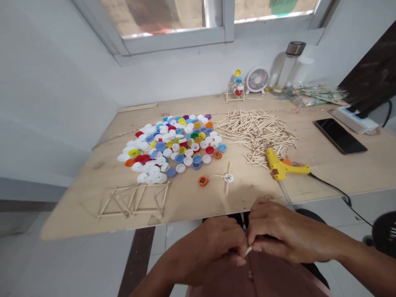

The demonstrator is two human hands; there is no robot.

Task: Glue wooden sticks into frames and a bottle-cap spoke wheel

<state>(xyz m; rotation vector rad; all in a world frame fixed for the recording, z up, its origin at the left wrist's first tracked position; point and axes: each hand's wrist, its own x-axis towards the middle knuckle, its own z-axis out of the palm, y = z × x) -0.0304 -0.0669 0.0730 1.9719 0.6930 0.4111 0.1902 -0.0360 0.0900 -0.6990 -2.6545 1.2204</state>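
Below the table's front edge, my left hand (213, 247) and my right hand (278, 231) meet with closed fingers. Both pinch a short wooden stick (248, 250), whose pale end pokes out between the fingertips; most of it is hidden. On the table just beyond them lies a white bottle cap (229, 178) with sticks reaching out from it. An orange cap (203, 180) is left of it. To the right rests a yellow glue gun (280, 165), its nozzle against the pile of wooden sticks (256, 128).
Many coloured bottle caps (173, 144) cover the table's left middle. Stick frames (134, 200) lie at the front left. Along the back stand a small cap-and-stick model (237, 84), a white fan (258, 80) and a bottle (287, 68). A phone (340, 135) and power strip (355, 119) are at right.
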